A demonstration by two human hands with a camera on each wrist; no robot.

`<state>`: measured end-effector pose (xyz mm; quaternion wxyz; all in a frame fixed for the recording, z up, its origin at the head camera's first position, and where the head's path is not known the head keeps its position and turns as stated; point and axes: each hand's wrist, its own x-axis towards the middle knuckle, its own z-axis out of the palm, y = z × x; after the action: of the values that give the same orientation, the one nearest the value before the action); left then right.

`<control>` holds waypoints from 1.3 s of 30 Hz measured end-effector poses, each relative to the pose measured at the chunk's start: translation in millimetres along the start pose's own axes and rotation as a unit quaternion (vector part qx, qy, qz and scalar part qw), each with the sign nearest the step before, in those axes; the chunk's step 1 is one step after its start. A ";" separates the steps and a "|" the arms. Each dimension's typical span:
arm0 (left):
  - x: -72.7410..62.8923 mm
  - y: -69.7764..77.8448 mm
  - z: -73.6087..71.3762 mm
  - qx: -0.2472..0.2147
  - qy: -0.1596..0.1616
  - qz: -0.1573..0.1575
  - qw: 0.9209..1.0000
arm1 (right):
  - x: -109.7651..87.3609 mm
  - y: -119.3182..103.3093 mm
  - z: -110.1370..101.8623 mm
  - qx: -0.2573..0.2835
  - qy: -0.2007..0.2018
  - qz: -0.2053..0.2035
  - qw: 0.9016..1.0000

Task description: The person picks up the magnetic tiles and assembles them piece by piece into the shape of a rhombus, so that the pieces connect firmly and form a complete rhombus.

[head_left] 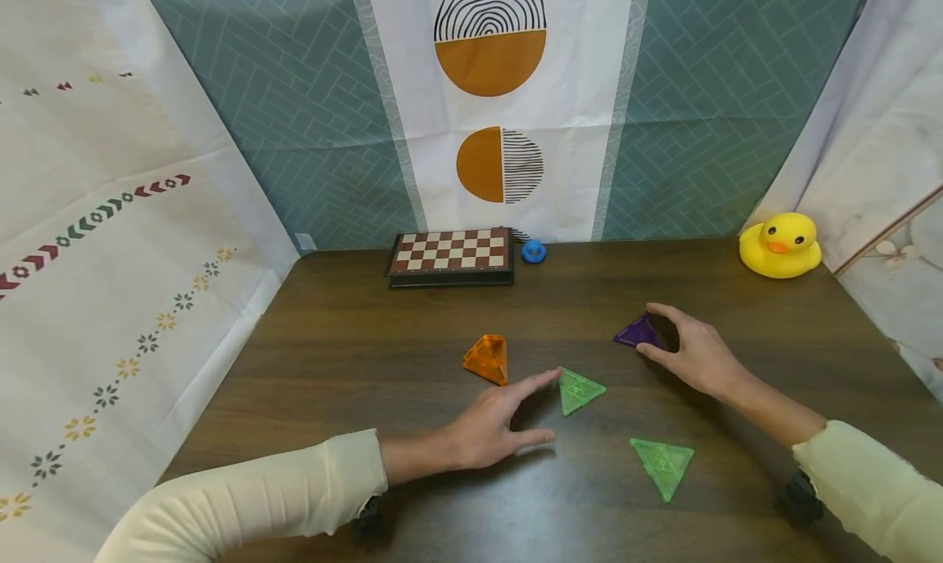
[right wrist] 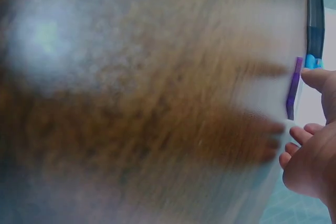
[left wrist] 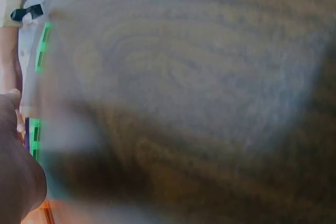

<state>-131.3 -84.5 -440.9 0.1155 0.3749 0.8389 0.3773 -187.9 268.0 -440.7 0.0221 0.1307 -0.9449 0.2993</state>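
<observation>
My left hand [head_left: 482,428] reaches over the table with thumb and index finger spread. Its index fingertip is at the upper left corner of a flat, translucent green triangle tile [head_left: 579,391]. My right hand [head_left: 700,354] is at a purple triangle tile [head_left: 638,332]. Its thumb is by the tile's lower edge and its index finger by the top corner, spread wide; whether they touch it is unclear. In the right wrist view the purple tile [right wrist: 294,87] appears edge-on beside the right hand [right wrist: 315,145]. A second green triangle tile [head_left: 665,465] lies nearer the front.
An orange pyramid-shaped piece of tiles [head_left: 488,358] stands beyond the left hand. At the back are a checkered board box [head_left: 451,256], a blue ring [head_left: 534,251] and a yellow rubber duck [head_left: 781,245]. Cloth hangs behind the wooden table [head_left: 331,342].
</observation>
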 end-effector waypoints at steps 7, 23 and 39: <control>-1.5 -3.9 8.2 0.017 -0.007 0.009 1.000 | 0.9 1.9 1.1 0.008 0.005 -0.009 1.000; -2.9 -3.5 12.4 0.060 -0.022 0.010 0.998 | 1.4 4.0 0.9 0.001 0.023 -0.025 0.999; -3.8 -3.4 13.6 0.063 -0.018 0.009 0.998 | 11.4 8.8 -6.8 0.022 -0.016 -0.036 0.999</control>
<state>-124.0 -81.2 -453.1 0.1036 0.3955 0.8555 0.3176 -201.5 276.1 -438.7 0.0151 0.1698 -0.9331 0.3166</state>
